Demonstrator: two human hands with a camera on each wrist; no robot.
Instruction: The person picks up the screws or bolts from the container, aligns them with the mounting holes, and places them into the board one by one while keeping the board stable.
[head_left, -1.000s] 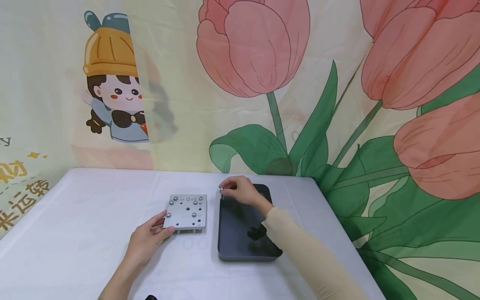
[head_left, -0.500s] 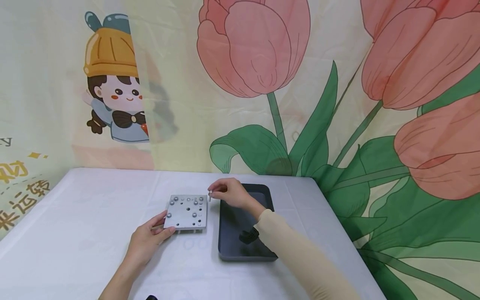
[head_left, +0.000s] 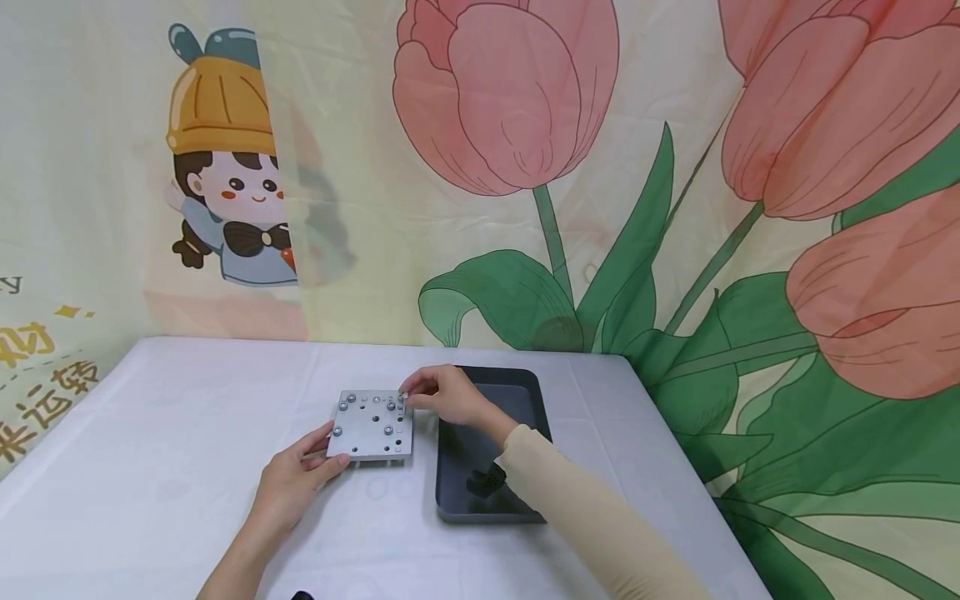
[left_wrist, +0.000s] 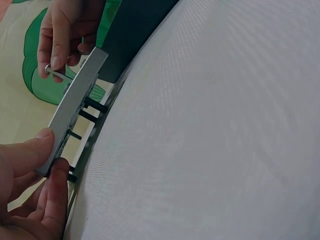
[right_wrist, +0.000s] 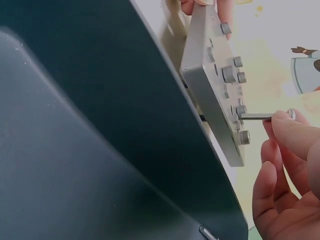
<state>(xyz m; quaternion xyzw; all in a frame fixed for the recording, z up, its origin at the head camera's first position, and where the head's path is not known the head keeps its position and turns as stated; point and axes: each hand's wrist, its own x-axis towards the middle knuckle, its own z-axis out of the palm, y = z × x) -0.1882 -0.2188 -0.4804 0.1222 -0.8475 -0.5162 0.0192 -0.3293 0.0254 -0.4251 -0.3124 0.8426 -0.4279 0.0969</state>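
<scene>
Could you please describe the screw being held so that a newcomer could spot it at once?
On the white table, left of the dark tray, lies a grey metal plate. At its far right corner the right hand pinches a screw, the only one sticking out full-length, not seated.

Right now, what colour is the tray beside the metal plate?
The tray is dark grey, almost black; the head view shows it best.

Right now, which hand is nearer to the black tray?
Right. The right hand pinches a screw at the metal plate, beside the black tray's far corner; the left hand grips the plate's opposite near corner.
</scene>
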